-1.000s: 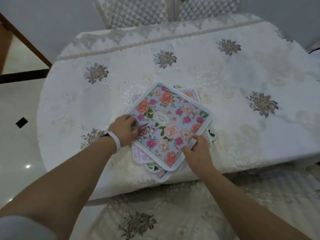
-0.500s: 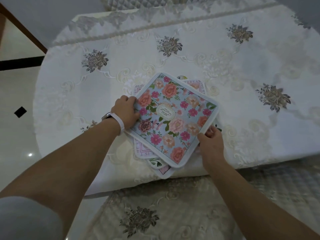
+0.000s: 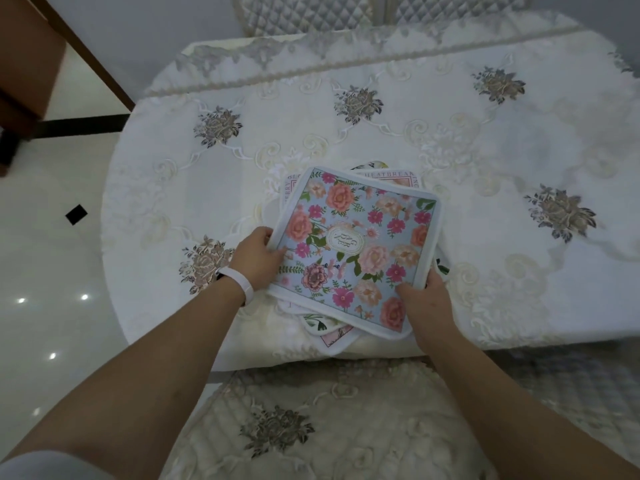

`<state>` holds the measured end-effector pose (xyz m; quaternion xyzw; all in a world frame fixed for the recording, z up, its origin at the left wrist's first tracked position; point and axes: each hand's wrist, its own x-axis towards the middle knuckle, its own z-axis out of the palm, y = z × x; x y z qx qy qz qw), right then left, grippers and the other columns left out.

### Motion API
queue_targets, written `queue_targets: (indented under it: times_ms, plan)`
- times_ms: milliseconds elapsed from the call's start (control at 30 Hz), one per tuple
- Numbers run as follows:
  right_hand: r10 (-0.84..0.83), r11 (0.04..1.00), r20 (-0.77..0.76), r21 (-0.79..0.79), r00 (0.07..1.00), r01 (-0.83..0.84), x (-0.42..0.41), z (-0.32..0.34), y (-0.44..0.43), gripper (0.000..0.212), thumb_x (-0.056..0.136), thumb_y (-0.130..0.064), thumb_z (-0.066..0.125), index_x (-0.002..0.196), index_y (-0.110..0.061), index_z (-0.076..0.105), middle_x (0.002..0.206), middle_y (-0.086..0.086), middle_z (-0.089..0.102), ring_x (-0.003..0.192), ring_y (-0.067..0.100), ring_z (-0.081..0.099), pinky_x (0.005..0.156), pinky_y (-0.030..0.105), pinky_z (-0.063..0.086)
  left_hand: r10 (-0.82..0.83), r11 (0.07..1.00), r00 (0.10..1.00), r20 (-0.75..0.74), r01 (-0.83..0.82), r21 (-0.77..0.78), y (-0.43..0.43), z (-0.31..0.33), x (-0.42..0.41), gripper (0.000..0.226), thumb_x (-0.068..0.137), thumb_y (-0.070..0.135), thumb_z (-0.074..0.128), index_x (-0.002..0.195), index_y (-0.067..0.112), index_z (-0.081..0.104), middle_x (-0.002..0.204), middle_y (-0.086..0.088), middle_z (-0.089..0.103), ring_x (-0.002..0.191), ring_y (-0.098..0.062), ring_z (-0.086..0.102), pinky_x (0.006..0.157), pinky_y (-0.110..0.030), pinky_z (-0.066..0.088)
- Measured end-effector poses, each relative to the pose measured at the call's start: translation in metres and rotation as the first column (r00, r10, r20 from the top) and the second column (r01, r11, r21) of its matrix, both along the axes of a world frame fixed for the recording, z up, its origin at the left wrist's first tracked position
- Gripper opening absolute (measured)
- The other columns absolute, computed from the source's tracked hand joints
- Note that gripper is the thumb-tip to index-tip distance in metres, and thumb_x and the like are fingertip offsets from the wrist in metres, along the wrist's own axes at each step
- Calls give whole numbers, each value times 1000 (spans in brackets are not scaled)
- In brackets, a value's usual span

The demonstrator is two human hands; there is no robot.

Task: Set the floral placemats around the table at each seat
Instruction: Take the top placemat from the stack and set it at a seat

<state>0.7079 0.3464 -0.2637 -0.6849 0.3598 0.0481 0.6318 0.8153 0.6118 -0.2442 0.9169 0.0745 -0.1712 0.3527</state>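
A stack of placemats lies near the front edge of the table, which is covered by a white embroidered cloth. The top placemat is light blue with pink and orange flowers and a white border. My left hand grips its left edge, thumb on top. My right hand holds its lower right corner. Other placemats with pink and white prints poke out from under it, mostly hidden.
A cushioned chair seat with a floral cover stands right in front of me under the table edge. Two quilted chair backs rise behind the far edge. Glossy tiled floor lies to the left, with a wooden furniture piece at top left.
Both hands have turned the top floral placemat clockwise on the stack. My right hand slid from the bottom edge to the lower right corner. The camera view shifted a little.
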Motion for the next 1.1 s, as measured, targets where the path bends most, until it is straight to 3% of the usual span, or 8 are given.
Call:
queue_targets:
  times_ms: [100, 267, 467, 600, 833, 1100]
  plan:
    - [48, 998, -7, -42, 999, -48, -4, 4, -8, 42, 86, -5, 60, 125, -20, 57, 101, -4, 68, 90, 15, 67, 68, 30, 56, 37, 996, 999, 1, -36, -76, 1, 5, -17, 13, 89, 22, 62, 101, 21, 56, 89, 7, 62, 79, -15, 62, 59, -26, 49]
    - [173, 979, -6, -107, 985, -173, -11, 11, -17, 41, 87, -7, 59, 126, -19, 56, 106, 1, 69, 94, 20, 68, 78, 41, 59, 113, 980, 994, 0, -112, -166, -1, 21, -50, 7, 91, 17, 60, 97, 17, 56, 93, 4, 62, 82, -21, 64, 66, -42, 59]
    - [272, 951, 30, -162, 962, -264, -15, 34, -24, 30, 89, -7, 58, 115, -20, 56, 98, -4, 67, 86, 15, 67, 66, 30, 56, 264, 911, 964, -37, -262, -317, -4, 41, -84, 7, 92, 11, 59, 92, 14, 53, 96, -7, 69, 86, -28, 68, 65, -45, 60]
    - [294, 939, 48, -202, 955, -278, -25, 53, -28, 23, 90, -8, 58, 109, -19, 54, 95, -2, 65, 83, 14, 65, 63, 28, 54, 306, 864, 950, -68, -307, -398, -5, 54, -105, 11, 92, 12, 60, 100, 10, 52, 97, -9, 72, 81, -27, 72, 60, -48, 60]
    - [282, 935, 91, -249, 955, -252, -63, 94, -27, 21, 91, -8, 57, 109, -19, 53, 96, -6, 64, 85, 10, 63, 60, 21, 50, 271, 852, 962, -24, -252, -459, -2, 78, -137, 5, 94, 11, 56, 97, 13, 52, 96, -10, 73, 79, -27, 73, 58, -54, 59]
    - [269, 917, 119, -336, 956, -216, -139, 142, -25, 18, 92, -11, 58, 105, -21, 52, 94, -7, 65, 85, 9, 65, 59, 22, 52, 193, 851, 978, 80, -127, -510, -4, 120, -178, 7, 93, 9, 57, 95, 15, 54, 91, -7, 72, 70, -20, 73, 53, -38, 60]
